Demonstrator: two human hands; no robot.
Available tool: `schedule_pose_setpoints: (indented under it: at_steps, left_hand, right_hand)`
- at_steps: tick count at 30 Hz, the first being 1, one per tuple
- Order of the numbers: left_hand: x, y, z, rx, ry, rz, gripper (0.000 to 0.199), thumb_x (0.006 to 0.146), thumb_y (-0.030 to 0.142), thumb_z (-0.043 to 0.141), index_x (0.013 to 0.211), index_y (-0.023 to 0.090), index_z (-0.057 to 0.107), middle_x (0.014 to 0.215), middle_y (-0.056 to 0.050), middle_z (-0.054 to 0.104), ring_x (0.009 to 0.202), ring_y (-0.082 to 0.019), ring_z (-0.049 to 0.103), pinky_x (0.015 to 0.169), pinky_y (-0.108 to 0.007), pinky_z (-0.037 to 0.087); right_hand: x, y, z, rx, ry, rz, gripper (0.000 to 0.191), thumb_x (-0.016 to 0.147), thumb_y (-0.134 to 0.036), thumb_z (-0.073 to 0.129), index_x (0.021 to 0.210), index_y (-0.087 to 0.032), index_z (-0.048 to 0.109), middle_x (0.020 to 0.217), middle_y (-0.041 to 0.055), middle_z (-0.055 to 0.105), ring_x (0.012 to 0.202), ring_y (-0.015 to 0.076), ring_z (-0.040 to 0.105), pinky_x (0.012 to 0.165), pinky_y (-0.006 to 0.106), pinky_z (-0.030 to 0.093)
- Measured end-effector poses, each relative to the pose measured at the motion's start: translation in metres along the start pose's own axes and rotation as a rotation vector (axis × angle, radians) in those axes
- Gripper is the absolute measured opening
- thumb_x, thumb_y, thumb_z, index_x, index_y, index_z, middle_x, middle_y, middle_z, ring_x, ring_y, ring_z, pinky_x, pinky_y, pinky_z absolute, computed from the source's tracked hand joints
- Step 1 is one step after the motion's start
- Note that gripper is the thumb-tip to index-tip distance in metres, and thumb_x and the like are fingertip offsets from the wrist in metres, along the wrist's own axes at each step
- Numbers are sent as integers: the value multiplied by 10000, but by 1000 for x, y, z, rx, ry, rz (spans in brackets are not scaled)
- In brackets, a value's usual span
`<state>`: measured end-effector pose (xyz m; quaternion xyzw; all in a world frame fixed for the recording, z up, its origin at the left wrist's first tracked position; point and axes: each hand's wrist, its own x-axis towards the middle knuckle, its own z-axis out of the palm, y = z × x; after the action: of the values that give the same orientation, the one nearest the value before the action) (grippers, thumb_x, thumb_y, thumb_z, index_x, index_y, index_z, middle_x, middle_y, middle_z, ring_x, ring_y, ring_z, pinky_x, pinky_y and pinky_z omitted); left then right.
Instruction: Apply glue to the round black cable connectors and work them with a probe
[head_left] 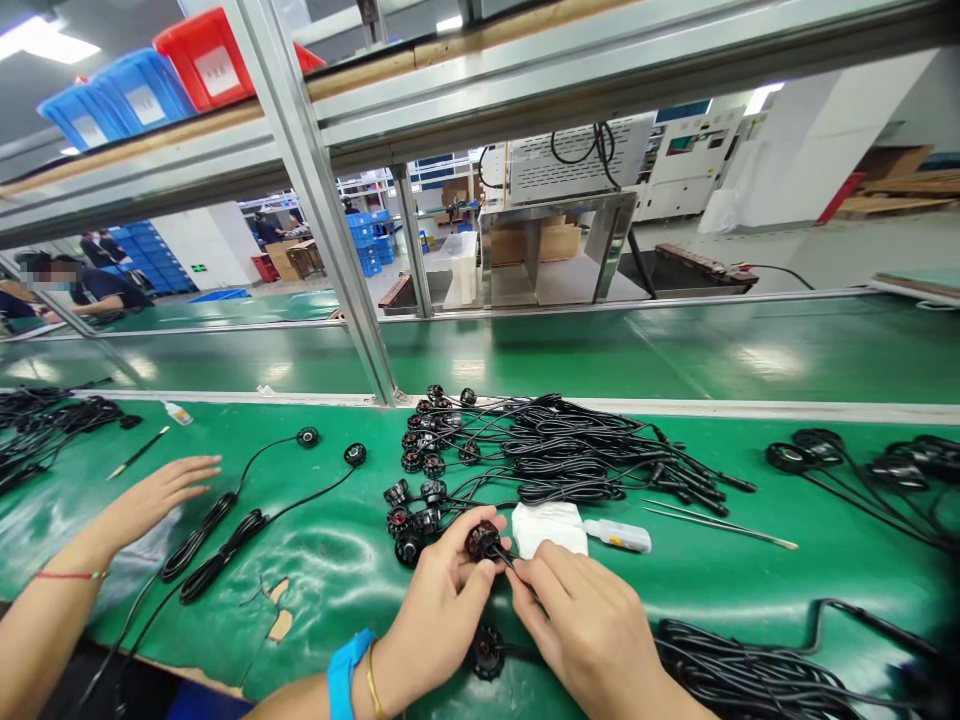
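My left hand point(442, 610), with a blue band and a gold bangle at the wrist, grips a small round black part point(482, 541) between thumb and fingers. My right hand point(581, 620) pinches the black cable close behind that part. Just below my hands another round black part point(487, 650) rests on the green mat point(337, 620). Beyond them lie coiled black cables point(570, 450) with several round heads at their left ends. A white cloth point(550, 528) and a small glue bottle point(619, 535) are behind my right hand.
Tweezers point(724, 523) lie right of the bottle. More coiled cables point(750, 670) are at the lower right. Another person's hand point(161, 495) reaches in from the left, near two cables point(225, 550). A metal post point(322, 200) and a green conveyor belt point(600, 350) stand behind.
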<state>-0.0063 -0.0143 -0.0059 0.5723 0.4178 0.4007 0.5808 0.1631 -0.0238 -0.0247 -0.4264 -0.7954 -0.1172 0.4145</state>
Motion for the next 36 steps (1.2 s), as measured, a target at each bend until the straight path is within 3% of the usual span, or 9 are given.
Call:
schedule_pose_setpoints:
  at_steps: [6,15,28,36]
  left_hand:
    - [-1,-6,-3,151,-38,86,438,971,280,523,1407,252,505,1395,-88,601,1205,-229,612,1082,-361,467]
    - [5,8,-3,-91,-77,-82,428,898,266,651,1315,197,582,1283,-130,681,1193,-267,628,1031,-385,497]
    - [6,7,-9,-86,-143,-60,432,916,286,638,1336,212,569,1320,-125,661,1226,-261,607,1057,-401,481]
    - [5,7,-6,-14,-104,-54,482,904,302,651,1370,224,555,1322,-116,655,1246,-261,587,1097,-384,429]
  right_hand:
    - [-5,2,2,105,-45,41,240,987,-150,467,780,-190,583,699,4,540,605,141,485,617,280,306]
    - [0,4,-2,171,-33,76,210,971,-145,483,788,-192,573,712,5,556,613,132,519,610,259,344]
    - [-2,6,-5,248,-86,160,182,980,-182,483,835,-198,591,750,8,578,628,131,531,619,257,348]
    - [-1,3,-3,141,-66,107,259,992,-183,445,772,-197,583,695,8,547,607,143,510,604,271,328]
